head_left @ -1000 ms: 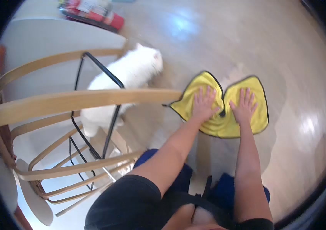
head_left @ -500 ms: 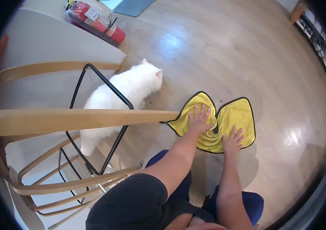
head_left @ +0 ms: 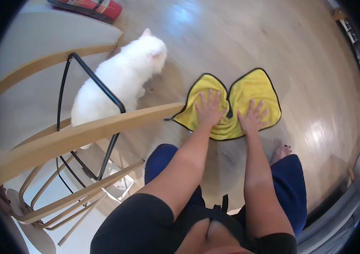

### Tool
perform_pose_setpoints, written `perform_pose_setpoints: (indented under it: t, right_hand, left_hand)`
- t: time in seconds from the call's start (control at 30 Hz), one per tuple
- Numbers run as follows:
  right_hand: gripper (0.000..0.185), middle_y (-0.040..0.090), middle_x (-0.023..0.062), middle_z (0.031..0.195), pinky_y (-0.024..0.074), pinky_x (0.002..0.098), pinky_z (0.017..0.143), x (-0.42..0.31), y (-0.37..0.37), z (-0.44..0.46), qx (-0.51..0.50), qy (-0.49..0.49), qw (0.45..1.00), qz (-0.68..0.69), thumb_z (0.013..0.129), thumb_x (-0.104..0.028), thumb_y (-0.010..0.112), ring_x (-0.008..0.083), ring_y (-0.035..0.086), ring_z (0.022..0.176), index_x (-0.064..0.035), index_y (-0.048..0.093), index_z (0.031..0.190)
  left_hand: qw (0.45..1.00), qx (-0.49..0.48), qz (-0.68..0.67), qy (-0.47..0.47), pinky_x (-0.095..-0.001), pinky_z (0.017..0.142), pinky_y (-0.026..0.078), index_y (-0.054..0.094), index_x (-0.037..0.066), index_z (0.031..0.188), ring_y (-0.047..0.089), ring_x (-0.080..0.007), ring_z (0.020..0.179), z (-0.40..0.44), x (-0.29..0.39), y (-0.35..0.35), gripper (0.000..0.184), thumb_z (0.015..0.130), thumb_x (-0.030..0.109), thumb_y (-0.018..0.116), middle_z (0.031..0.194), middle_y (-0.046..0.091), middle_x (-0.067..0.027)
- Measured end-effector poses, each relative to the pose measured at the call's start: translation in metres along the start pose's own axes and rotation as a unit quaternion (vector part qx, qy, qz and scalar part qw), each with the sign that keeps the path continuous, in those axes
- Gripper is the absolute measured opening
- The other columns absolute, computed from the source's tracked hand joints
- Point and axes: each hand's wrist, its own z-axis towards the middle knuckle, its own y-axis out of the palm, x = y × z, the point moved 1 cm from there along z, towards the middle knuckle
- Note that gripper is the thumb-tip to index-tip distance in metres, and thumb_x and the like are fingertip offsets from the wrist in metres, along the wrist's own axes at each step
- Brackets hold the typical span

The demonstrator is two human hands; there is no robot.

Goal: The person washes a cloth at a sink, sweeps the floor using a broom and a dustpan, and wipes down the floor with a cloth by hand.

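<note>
A yellow cloth (head_left: pixel 259 86) with black edging lies on the wooden floor, its middle gathered into folds between two spread halves. My left hand (head_left: pixel 208 111) presses flat on the left half, fingers spread. On the lower part of the right half rests my right hand (head_left: pixel 252 119), also open with the fingers apart. The cloth's left corner reaches the end of a wooden chair leg (head_left: pixel 103 129). To the left, a white cat (head_left: pixel 118 74) stands behind the chair's black metal frame (head_left: pixel 99 82), its head turned toward the cloth.
A red fire extinguisher (head_left: pixel 110 9) lies at the upper left beside a white panel (head_left: pixel 57 31). A shelf (head_left: pixel 353 40) stands at the far right, with grey fabric (head_left: pixel 340 220) at the lower right. My bare foot (head_left: pixel 281 152) is behind the cloth.
My right hand is now nearly level with my left on the cloth. The view has shifted, so the cat and extinguisher sit higher and farther left; my foot has come into view.
</note>
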Motion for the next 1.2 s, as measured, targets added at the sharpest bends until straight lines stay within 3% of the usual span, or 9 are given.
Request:
perform_pose_setpoints:
  t: [0.13, 0.33, 0.57, 0.77, 0.83, 0.87, 1.0, 1.17, 1.2]
  right_hand:
    - [0.081, -0.003, 0.0048, 0.149, 0.0037, 0.0688, 0.097, -0.035, -0.032, 0.054, 0.021, -0.119, 0.992, -0.033, 0.074, -0.069, 0.044, 0.0391, -0.003, 0.135, -0.0333, 0.014, 0.141]
    - [0.082, -0.002, 0.0020, 0.150, 0.0007, 0.0681, 0.098, -0.110, -0.063, 0.134, 0.079, -0.300, 0.949, -0.052, 0.074, -0.069, 0.044, 0.0384, -0.002, 0.135, -0.0350, 0.013, 0.141]
    - [0.081, -0.004, -0.0009, 0.149, -0.0012, 0.0667, 0.099, -0.139, -0.089, 0.174, 0.048, -0.434, 0.895, -0.093, 0.075, -0.069, 0.043, 0.0330, -0.005, 0.136, -0.0352, 0.011, 0.141]
    - [0.083, -0.007, -0.0021, 0.149, -0.0009, 0.0642, 0.101, -0.121, -0.100, 0.182, -0.019, -0.461, 0.877, -0.136, 0.076, -0.067, 0.043, 0.0311, -0.010, 0.136, -0.0326, 0.005, 0.142]
    - [0.085, -0.009, -0.0019, 0.149, 0.0005, 0.0649, 0.101, -0.106, -0.105, 0.175, -0.062, -0.355, 0.928, -0.092, 0.076, -0.066, 0.045, 0.0302, -0.011, 0.136, -0.0320, 0.003, 0.142]
    - [0.085, -0.009, -0.0019, 0.149, 0.0005, 0.0649, 0.101, -0.099, -0.105, 0.171, -0.063, -0.364, 0.924, -0.097, 0.076, -0.066, 0.045, 0.0302, -0.011, 0.136, -0.0320, 0.003, 0.142]
    - [0.089, -0.011, -0.0007, 0.149, 0.0021, 0.0667, 0.100, -0.090, -0.116, 0.168, -0.075, -0.306, 0.946, -0.079, 0.074, -0.067, 0.047, 0.0322, -0.011, 0.135, -0.0311, 0.002, 0.142]
    - [0.092, -0.011, 0.0008, 0.149, 0.0020, 0.0683, 0.098, -0.097, -0.119, 0.167, -0.059, -0.293, 0.952, -0.063, 0.072, -0.068, 0.049, 0.0351, -0.010, 0.135, -0.0292, 0.002, 0.142]
    - [0.093, -0.011, 0.0017, 0.149, 0.0017, 0.0683, 0.098, -0.097, -0.118, 0.166, -0.055, -0.295, 0.952, -0.068, 0.072, -0.069, 0.049, 0.0353, -0.010, 0.135, -0.0288, 0.003, 0.142]
  left_hand:
    - [0.993, 0.010, -0.056, -0.103, -0.0617, 0.102, 0.000, -0.005, 0.028, 0.142, -0.016, -0.0385, 0.133, 0.028, -0.006, -0.024, 0.083, 0.082, 0.053, 0.046, 0.148, -0.016, -0.0054]
    - [0.917, 0.095, -0.160, -0.353, -0.0619, 0.102, 0.003, -0.010, 0.028, 0.141, -0.016, -0.0410, 0.132, 0.074, -0.004, -0.056, 0.083, 0.084, 0.053, 0.045, 0.146, -0.022, -0.0070]
    - [0.912, 0.142, -0.193, -0.333, -0.0582, 0.104, 0.002, -0.006, 0.027, 0.142, -0.013, -0.0395, 0.133, 0.097, -0.040, -0.088, 0.077, 0.085, 0.058, 0.036, 0.147, -0.019, -0.0070]
    - [0.926, 0.224, -0.124, -0.277, -0.0433, 0.109, 0.012, 0.015, 0.005, 0.140, 0.009, -0.0335, 0.135, 0.046, -0.031, -0.064, 0.078, 0.083, 0.045, 0.049, 0.145, 0.010, -0.0197]
    - [0.954, 0.076, -0.134, -0.257, -0.0395, 0.109, 0.016, 0.021, 0.000, 0.137, 0.012, -0.0343, 0.134, 0.022, -0.023, -0.062, 0.074, 0.083, 0.040, 0.053, 0.143, 0.015, -0.0222]
    - [0.950, 0.081, -0.129, -0.274, -0.0359, 0.109, 0.017, 0.026, -0.003, 0.135, 0.015, -0.0340, 0.133, 0.015, -0.017, -0.061, 0.071, 0.083, 0.035, 0.055, 0.141, 0.020, -0.0237]
    - [0.919, 0.135, -0.202, -0.310, -0.0359, 0.109, 0.017, 0.024, -0.003, 0.135, 0.014, -0.0335, 0.134, 0.005, -0.001, -0.071, 0.072, 0.083, 0.033, 0.056, 0.142, 0.019, -0.0236]
    - [0.935, 0.056, -0.140, -0.321, -0.0355, 0.110, 0.015, 0.018, -0.004, 0.137, 0.011, -0.0322, 0.135, 0.030, -0.016, -0.087, 0.074, 0.085, 0.036, 0.052, 0.143, 0.015, -0.0227]
    - [0.922, 0.057, -0.169, -0.345, -0.0379, 0.110, 0.009, 0.009, 0.002, 0.140, 0.005, -0.0337, 0.135, 0.040, -0.027, -0.083, 0.083, 0.084, 0.047, 0.050, 0.145, 0.006, -0.0229]
